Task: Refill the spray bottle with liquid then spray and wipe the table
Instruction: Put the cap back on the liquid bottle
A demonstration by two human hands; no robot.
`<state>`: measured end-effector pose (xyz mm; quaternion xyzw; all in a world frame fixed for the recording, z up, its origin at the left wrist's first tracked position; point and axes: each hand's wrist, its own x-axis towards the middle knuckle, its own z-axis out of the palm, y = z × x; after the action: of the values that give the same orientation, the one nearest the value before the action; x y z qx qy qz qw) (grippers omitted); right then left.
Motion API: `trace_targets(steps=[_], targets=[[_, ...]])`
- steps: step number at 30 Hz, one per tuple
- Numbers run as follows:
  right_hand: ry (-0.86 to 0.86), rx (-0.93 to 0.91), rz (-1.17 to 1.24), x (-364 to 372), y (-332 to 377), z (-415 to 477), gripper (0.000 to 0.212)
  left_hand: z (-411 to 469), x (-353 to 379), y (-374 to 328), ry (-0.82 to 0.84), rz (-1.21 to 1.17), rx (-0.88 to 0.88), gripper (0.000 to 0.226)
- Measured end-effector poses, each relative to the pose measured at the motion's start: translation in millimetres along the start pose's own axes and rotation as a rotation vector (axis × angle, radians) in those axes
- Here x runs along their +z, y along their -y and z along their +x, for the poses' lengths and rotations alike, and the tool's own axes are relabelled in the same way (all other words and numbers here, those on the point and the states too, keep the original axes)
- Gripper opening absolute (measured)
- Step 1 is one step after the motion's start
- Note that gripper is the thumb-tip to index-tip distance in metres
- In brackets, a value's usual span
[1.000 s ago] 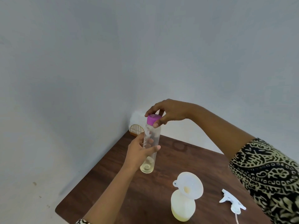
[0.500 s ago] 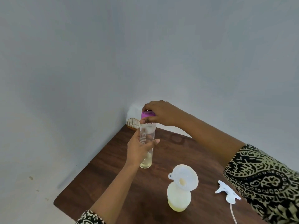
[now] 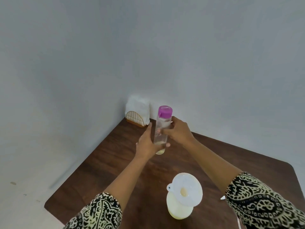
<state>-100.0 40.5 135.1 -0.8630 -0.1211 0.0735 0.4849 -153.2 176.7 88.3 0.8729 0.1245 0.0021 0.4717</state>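
Status: mid-task, refill stage about wrapped up, judging by the layout.

Frame centre: clear bottle (image 3: 162,129), upright, pink cap (image 3: 165,111) on, nearly drained, just a thin yellowish layer at the base. Held by both: left grip (image 3: 146,142) wrapped round the lower part with thumb across the front, right grip (image 3: 178,131) curled round the middle. Cannot tell whether resting on the worktop (image 3: 102,162) or lifted just off it.

Lower centre: spray bottle (image 3: 179,210) standing on the worktop, well apart from the clear bottle. Neck open, funnel (image 3: 186,189) seated in it, body showing pale yellow throughout.

Lower right: small white tip (image 3: 222,198) poking out from behind the right sleeve (image 3: 264,204). Probably the sprayer head, but mostly hidden.

Upper centre, far corner of the worktop: napkin holder (image 3: 135,119) with white napkins (image 3: 137,104).

Done, by the look: pour, recap.

Left:
- park the clear bottle
- pull the funnel
- screw the sprayer head on
- spray
- wipe, presumably with a napkin

Spray and wipe not yet started, as far as visible.
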Motion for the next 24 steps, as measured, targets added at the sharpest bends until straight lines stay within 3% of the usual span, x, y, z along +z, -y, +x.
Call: trace_targets(steps=[3, 5, 12, 24], targets=[[-0.073, 0.079, -0.037, -3, -26, 34, 0.051, 17, 19, 49, 0.108, 0.430, -0.287, 0.108], [-0.092, 0.098, -0.058, 2, -37, 54, 0.054, 19, 28, 78, 0.185, 0.525, -0.381, 0.106], [-0.118, 0.093, -0.104, 32, -54, 127, 0.055, 26, 52, 122, 0.255, 0.558, -0.431, 0.114], [-0.112, 0.032, -0.202, 49, -70, 196, 0.055, 33, 56, 130, 0.268, 0.574, -0.451, 0.115]])
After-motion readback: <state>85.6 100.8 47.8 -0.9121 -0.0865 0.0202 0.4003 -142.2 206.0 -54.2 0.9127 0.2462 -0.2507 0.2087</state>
